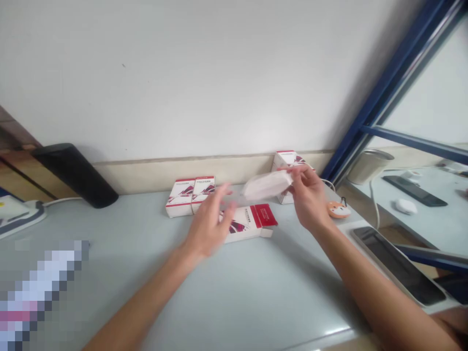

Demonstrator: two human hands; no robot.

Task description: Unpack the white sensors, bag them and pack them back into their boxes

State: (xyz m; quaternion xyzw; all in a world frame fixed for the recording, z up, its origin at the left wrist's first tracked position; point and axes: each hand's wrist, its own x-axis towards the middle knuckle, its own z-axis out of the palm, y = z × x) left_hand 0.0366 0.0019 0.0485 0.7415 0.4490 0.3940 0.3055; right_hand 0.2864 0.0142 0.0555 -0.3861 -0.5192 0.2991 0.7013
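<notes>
My right hand (306, 192) is raised above the table and pinches a flat white packet (266, 185) by its right end. My left hand (210, 217) hovers over the table with its fingers spread and blurred by motion, holding nothing, just left of the packet. Below and between the hands lies a white and red box (250, 223) with its end flap open. Two closed white and red boxes (190, 196) lie side by side behind my left hand. Another such box (287, 161) stands by the wall behind my right hand.
A black cylinder (75, 173) leans at the back left by the wall. A small orange figure (338, 209) and a dark phone (398, 265) lie at the right table edge. A blue metal frame (387, 92) separates a neighbouring desk with a metal cup (367, 165).
</notes>
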